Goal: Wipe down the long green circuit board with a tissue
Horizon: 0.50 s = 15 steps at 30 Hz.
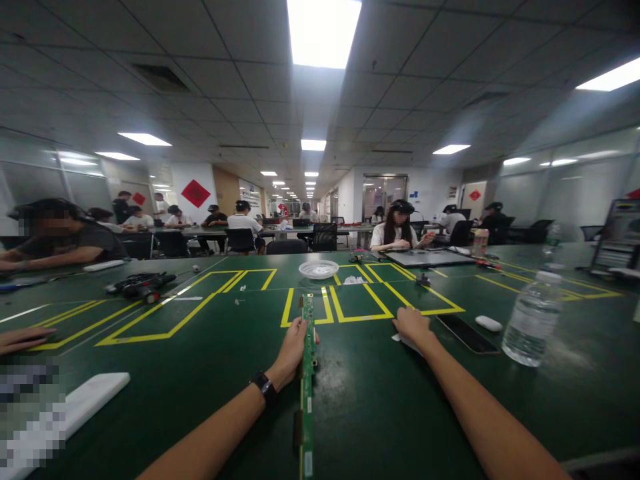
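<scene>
My left hand [291, 350], with a dark watch on its wrist, is closed around a long, narrow green circuit board [308, 387]. The board stands on edge, running from mid-table toward me, with small parts along it. To the right, my right hand [414, 325] is low over the table with its fingers curled in. A thin white piece, like paper or a wipe [411, 344], sticks out from under that hand; the fingertips are hidden. Right of this hand lies a black phone [467, 333].
Yellow tape [363, 318] marks rectangles on the green table. A clear bowl [319, 269] stands ahead. At right are a water bottle [534, 320] and white case [489, 324]; at left, dark tools [143, 287] and a co-worker's hand [25, 339]. Another person [397, 230] sits opposite.
</scene>
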Each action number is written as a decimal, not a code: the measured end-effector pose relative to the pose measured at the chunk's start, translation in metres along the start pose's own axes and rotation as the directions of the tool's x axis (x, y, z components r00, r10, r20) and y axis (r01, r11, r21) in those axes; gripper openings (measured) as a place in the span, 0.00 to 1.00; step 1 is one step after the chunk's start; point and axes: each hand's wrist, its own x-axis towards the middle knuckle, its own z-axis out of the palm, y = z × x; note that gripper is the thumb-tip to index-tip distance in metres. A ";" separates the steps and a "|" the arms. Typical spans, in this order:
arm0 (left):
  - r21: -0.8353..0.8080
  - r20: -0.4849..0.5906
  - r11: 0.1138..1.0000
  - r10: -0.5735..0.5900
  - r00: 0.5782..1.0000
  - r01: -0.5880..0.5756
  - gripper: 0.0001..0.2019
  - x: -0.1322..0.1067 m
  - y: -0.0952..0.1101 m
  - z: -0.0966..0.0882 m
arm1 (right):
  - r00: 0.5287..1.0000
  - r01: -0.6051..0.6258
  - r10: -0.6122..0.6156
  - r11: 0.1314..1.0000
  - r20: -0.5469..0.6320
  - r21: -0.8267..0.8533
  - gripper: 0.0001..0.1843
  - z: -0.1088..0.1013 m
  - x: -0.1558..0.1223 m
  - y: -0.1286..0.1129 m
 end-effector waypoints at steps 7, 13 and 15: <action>0.037 -0.010 0.999 -0.010 1.000 0.011 0.21 -0.001 0.003 0.000 | 0.993 -0.108 0.106 0.993 0.058 0.037 0.28 -0.002 0.006 0.012; 0.145 -0.051 0.986 0.091 0.995 -0.083 0.18 -0.004 0.008 0.004 | 0.994 -0.077 0.066 0.989 0.085 0.130 0.23 -0.002 0.010 0.016; 0.181 -0.040 0.978 0.109 0.993 -0.100 0.17 -0.006 0.010 0.006 | 0.999 -0.016 0.005 0.976 0.050 0.217 0.20 0.000 0.010 0.011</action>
